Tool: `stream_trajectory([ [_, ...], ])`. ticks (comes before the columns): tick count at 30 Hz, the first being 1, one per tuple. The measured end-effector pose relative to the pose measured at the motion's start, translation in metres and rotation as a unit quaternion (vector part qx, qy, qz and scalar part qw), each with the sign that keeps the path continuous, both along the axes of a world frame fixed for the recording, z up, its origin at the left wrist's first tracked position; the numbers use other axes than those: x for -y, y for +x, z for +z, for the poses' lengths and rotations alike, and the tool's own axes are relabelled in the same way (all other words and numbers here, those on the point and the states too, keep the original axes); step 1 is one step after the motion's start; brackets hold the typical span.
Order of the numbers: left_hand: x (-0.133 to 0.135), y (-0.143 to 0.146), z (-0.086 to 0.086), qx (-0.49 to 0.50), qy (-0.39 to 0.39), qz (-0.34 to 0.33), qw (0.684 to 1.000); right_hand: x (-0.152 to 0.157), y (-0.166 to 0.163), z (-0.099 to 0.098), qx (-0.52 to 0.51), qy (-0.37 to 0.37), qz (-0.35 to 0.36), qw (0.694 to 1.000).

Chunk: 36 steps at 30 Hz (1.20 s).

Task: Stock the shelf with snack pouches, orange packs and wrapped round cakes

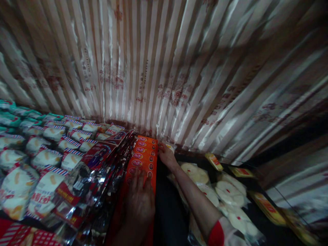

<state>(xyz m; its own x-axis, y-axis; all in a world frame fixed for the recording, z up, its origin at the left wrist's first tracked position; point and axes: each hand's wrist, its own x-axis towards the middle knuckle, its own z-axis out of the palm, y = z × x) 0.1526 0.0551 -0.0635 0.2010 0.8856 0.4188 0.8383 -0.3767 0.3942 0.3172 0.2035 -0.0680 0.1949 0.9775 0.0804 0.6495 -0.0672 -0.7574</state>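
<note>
A long row of orange packs (145,153) with repeated pink oval logos and small round pictures runs away from me. My left hand (140,193) lies flat on the near part of this row, its fingers stretched forward. At the far right edge of the row, my right hand (166,155) is closed, with bent fingers against the orange side; the fingertips are partly hidden. Just behind it a small white and yellow packet (171,147) peeks out. Shiny dark red packets (102,153) stand tightly along the left side of the orange row.
White bags with striped tops (48,159) fill the left, with green packets (10,118) beyond. To the right, clear bags of pale round flatbreads (228,191) and yellow packs (268,206) lie on a black surface (167,212). Printed plastic sheeting (143,68) hangs behind.
</note>
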Motion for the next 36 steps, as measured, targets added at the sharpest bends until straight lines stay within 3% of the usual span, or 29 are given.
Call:
stream_trajectory([
  [6, 0.022, 0.015, -0.011, 0.014, 0.005, -0.001, 1.000, -0.003, -0.003, 0.003, 0.012, -0.014, -0.002, 1.000],
  [12, 0.023, 0.015, -0.013, 0.029, -0.036, 0.005, 0.999, -0.003, -0.005, 0.005, 0.012, -0.017, -0.009, 1.000],
  [19, 0.022, 0.013, -0.010, 0.009, -0.017, 0.006, 1.000, -0.002, -0.007, 0.006, 0.020, -0.022, -0.010, 1.000],
  [27, 0.012, 0.006, -0.016, -0.052, 0.036, 0.041, 0.997, 0.001, -0.014, 0.016, 0.105, -0.040, -0.002, 0.994],
  [36, 0.012, 0.007, -0.014, -0.075, 0.012, 0.049, 0.996, 0.003, -0.021, 0.013, 0.191, -0.036, 0.052, 0.980],
])
